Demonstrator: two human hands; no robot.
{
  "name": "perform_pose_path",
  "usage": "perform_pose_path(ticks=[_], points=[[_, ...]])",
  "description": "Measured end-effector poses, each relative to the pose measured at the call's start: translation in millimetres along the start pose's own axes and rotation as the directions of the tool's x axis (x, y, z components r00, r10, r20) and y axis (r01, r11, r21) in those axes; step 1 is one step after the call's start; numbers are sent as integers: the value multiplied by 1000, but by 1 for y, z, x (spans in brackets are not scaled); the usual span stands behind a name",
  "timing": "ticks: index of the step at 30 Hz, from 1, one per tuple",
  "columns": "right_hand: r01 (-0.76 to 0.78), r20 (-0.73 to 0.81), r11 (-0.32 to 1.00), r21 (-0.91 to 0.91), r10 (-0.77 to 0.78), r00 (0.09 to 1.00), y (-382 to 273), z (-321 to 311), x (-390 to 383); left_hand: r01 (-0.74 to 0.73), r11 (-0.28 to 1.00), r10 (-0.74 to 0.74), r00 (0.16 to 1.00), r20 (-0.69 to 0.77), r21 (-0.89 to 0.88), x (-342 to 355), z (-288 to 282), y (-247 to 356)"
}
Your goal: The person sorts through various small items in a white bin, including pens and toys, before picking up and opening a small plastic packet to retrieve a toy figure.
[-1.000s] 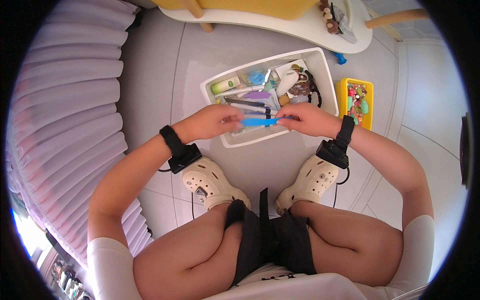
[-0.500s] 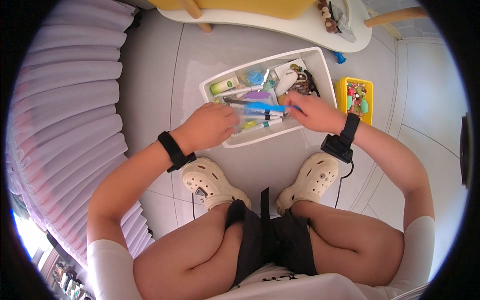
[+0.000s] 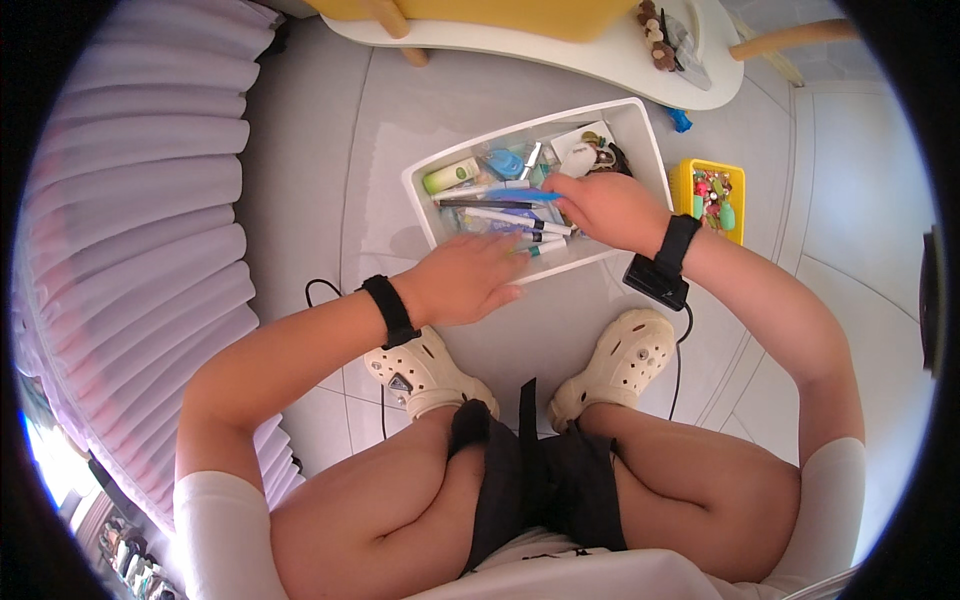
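Blue strip (image 3: pixel 530 194) juts leftward from the right hand (image 3: pixel 612 210), whose grip pinches it.

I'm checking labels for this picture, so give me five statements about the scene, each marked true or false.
1. The right hand holds a blue item. True.
2. The left hand is clenched in a fist. False: its fingers are extended over the near side of the white bin.
3. The yellow basket stands to the right of the white bin. True.
4. The shoes are black. False: they are cream, with holes in them.
5. Pale pleated fabric is on the left of the view. True.
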State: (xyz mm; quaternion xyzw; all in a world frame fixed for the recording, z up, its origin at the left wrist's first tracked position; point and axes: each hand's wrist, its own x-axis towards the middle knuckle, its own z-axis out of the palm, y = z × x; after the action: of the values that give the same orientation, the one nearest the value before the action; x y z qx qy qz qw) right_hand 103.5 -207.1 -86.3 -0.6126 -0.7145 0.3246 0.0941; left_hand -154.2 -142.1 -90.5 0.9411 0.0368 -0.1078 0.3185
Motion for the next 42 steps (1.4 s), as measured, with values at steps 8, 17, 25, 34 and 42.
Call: perform_pose_path(ticks=[8,17,25,34,42], points=[[25,65,999,-30,-23,998,8,-10,-20,57,998,-58,998,-21,-39,-11,-11,24],[-36,-109,998,-43,32,994,-2,-15,-5,243,859,-202,970,-138,451,-10,-6,-4],[108,-16,988,-108,-110,994,12,-9,1,300,923,-304,952,-22,240,10,-9,-9],[-6,-39,1000,2,6,999,17,-22,-18,263,904,-181,950,-256,337,-5,0,-25],[-179,-221,980,87,195,956,25,-26,-8,290,950,-261,940,-220,113,2,-6,-23]])
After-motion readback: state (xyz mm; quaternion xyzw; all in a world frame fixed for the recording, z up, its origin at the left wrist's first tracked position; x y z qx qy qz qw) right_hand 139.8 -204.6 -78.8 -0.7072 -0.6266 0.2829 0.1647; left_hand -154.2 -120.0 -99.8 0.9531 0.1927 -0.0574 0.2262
